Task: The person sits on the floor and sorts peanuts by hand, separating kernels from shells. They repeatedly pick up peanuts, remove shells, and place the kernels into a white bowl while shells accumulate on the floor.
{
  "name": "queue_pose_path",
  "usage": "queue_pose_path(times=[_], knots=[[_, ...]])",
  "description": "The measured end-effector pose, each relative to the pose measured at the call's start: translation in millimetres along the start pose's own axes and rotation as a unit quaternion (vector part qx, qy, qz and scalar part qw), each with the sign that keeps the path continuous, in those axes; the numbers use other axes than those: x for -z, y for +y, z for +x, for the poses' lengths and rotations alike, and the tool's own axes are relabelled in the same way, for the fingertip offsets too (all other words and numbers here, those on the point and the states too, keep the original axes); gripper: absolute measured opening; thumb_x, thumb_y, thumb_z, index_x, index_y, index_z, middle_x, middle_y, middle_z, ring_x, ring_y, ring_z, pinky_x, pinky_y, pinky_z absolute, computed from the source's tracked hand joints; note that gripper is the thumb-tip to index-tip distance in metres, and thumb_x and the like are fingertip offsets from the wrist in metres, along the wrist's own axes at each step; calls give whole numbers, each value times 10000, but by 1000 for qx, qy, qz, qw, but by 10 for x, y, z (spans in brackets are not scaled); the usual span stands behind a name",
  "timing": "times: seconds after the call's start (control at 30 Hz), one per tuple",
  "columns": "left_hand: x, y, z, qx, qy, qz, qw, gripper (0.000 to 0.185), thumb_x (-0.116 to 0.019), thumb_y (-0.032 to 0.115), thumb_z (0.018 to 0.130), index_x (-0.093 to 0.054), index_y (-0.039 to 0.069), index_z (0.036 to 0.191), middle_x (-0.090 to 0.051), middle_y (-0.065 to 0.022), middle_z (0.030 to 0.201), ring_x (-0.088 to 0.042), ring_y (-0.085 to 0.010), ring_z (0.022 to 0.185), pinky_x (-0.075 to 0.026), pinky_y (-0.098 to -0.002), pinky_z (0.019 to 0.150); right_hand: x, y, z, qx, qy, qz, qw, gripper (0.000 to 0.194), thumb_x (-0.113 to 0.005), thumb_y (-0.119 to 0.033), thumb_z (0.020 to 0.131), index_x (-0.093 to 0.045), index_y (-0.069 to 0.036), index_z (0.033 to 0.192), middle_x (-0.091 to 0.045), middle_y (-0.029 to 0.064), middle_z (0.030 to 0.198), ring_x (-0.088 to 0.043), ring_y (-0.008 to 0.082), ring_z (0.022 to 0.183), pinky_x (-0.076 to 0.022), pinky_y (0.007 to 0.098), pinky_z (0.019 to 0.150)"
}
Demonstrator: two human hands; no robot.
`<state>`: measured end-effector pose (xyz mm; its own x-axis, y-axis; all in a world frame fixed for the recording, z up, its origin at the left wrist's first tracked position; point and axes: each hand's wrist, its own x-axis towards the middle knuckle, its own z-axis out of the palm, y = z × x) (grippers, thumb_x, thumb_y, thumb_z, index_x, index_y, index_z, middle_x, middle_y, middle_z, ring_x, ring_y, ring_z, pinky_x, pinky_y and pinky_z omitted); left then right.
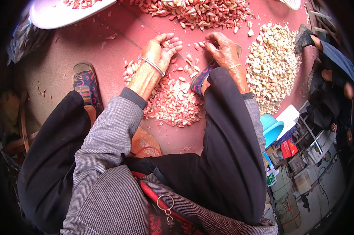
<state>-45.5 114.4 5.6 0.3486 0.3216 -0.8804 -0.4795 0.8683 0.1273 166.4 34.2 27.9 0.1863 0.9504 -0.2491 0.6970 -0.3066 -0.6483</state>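
Observation:
My left hand (pixel 160 50) is turned palm up, its fingers curled loosely around a pinkish clove (pixel 165 44), which looks like garlic. A silver bangle circles that wrist. To the right, my right hand (pixel 222 49) hangs palm down with thumb and forefinger apart. Close to its fingertips are a couple of loose cloves (pixel 196 45); whether they touch is hard to tell. Between my feet spreads a heap of pink-skinned cloves (pixel 177 102), with more scattered under my left wrist. A larger heap of reddish cloves (pixel 197 11) lies beyond both hands.
Right of my knee is a long heap of pale cloves (pixel 272 64), with another person's gloved hand (pixel 304 38) at its edge. A white basin (pixel 68 17) stands upper left. A turquoise basin (pixel 271 129) and an orange bag (pixel 146 144) are nearer me.

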Motion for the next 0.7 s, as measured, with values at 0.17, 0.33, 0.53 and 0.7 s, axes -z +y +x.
queue_pose_path(times=[0.17, 0.33, 0.53, 0.7], knots=[[-16, 3, -12, -1, 2, 4, 1000, 291, -458, 153, 1002, -533, -98, 1127, -594, -249, 1103, -613, -387, 1046, -553, -467, 917, -96, -103, -61, 14, -92, -86, 992, 193, -659, -150, 841, -638, -46, 1002, -633, 126, 884, -651, 318, 826, -523, 394, 741], [-11, 104, 21, -18, 5, -3, 1000, 295, -441, 153, 1009, -536, -96, 1136, -601, -246, 1103, -613, -378, 1051, -551, -463, 919, -13, -161, -83, -123, -162, 182, 962, 193, -625, -125, 916, -663, -29, 1079, -701, 75, 876, -656, 139, 792, -524, 316, 728], [-20, 129, 20, -19, 4, -9, 1000, 295, -442, 150, 1008, -538, -94, 1143, -604, -248, 1102, -609, -380, 1060, -543, -470, 927, -169, -53, 196, -128, 75, -19, 989, 244, -667, -300, 861, -697, -82, 967, -710, 155, 835, -691, 330, 792, -527, 414, 702], [-31, 122, 5, -17, 9, -6, 1000, 299, -444, 155, 1008, -541, -95, 1140, -604, -247, 1099, -611, -380, 1055, -545, -466, 925, -314, 61, 291, -106, 119, -75, 984, 285, -692, -330, 820, -693, -76, 949, -700, 166, 781, -687, 356, 751, -529, 433, 699]])
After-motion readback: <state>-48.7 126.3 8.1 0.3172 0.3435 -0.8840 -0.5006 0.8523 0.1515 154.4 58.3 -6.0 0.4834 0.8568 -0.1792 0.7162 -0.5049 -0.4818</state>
